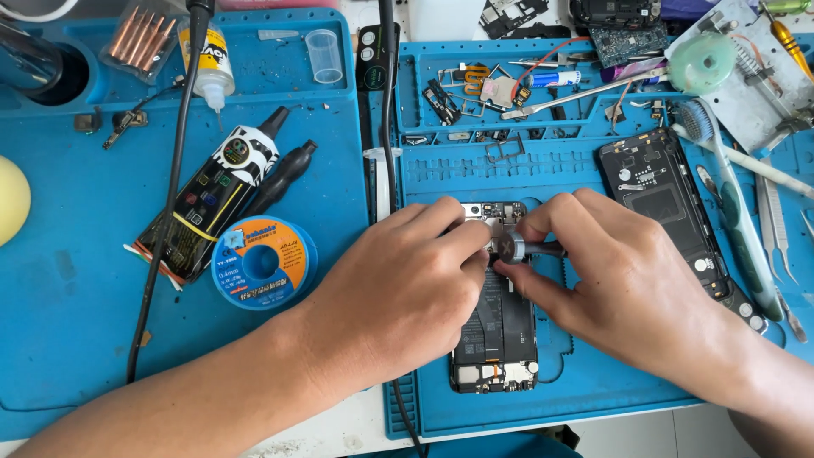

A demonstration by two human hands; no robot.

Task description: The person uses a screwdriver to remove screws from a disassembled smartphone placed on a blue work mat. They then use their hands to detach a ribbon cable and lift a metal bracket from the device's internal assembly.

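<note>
Opened phone [496,339]: long axis set top-to-bottom at frame centre. Left hand [407,288] is pressed on its upper end; right hand [619,280] is pinched on a screwdriver [519,248], nearer.

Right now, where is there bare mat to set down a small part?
Bare blue mat lies left of the solder spool, below the black tube, and on the right mat's lower edge beneath the right hand. The tray area top right and the tweezers side are crowded.
</note>
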